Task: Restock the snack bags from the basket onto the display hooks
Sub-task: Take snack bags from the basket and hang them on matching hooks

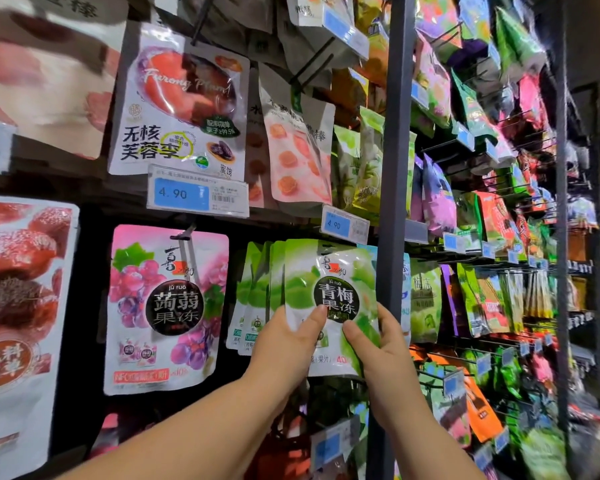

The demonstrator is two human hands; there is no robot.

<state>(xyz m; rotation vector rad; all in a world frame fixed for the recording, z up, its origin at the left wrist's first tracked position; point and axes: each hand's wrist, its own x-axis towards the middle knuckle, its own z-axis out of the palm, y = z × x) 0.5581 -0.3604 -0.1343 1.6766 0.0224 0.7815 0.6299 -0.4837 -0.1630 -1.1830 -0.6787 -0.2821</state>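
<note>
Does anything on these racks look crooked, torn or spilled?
Nothing spilled or torn. The pale bag of orange sweets hangs slanted beside its straighter neighbours, though the wide lens may exaggerate that. The green bag held by the left hand and right hand looks fine.

A dark grey upright post (394,168) is seen running from top to bottom, right of centre. A blue price label marked 4.90 (197,195) is fixed just below a white plum pouch (179,102), and a second 4.90 label (344,226) is set just left of the post. A pink grape jelly pouch (167,306) is hung at lower left. Between the plum pouch and the post, a pouch of orange sweets (297,157) is displayed. Rows of mixed packets (492,216) are hung right of the post.
</note>
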